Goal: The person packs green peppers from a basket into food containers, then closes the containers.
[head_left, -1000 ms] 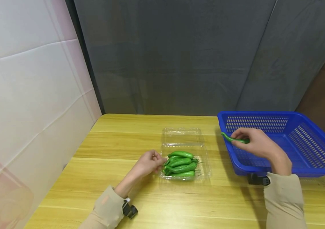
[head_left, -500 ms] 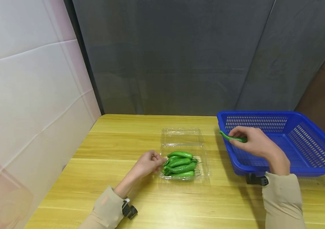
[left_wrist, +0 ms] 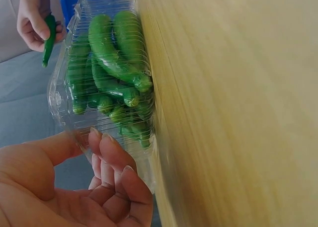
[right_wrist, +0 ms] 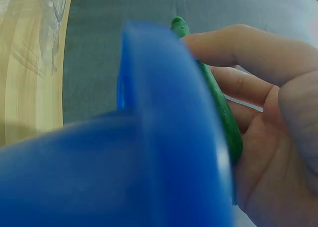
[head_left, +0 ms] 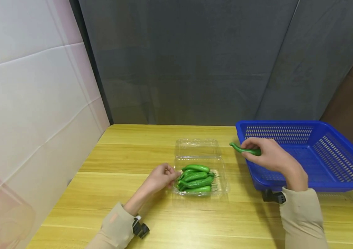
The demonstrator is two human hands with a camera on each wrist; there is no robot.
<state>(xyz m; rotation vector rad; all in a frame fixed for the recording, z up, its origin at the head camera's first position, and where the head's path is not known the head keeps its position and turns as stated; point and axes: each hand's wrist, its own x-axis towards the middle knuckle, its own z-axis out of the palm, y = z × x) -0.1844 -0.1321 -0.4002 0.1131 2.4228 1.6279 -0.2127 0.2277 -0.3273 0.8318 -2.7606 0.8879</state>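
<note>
My right hand [head_left: 269, 155] pinches a slim green chili pepper [head_left: 238, 148] between thumb and fingers, over the near left rim of the blue basket [head_left: 288, 123]. The pepper's curved end points left, towards the clear plastic clamshell box [head_left: 198, 148]. In that box, its lid folded back, lie several green chili peppers [head_left: 196, 177], heaped side by side. My left hand [head_left: 160, 178] holds the box at its left edge; in the left wrist view the thumb [left_wrist: 62, 146] is at the rim and the fingertips are against the side wall.
The blue basket stands at the right of the wooden table [head_left: 151, 221], with slotted walls. Its rim fills much of the right wrist view. A grey curtain [head_left: 179, 69] hangs behind the table, and a white panel [head_left: 33, 90] stands at the left.
My right hand has moved left with the chili pepper, from over the basket to its left rim. The left hand and the clamshell box have stayed in place.
</note>
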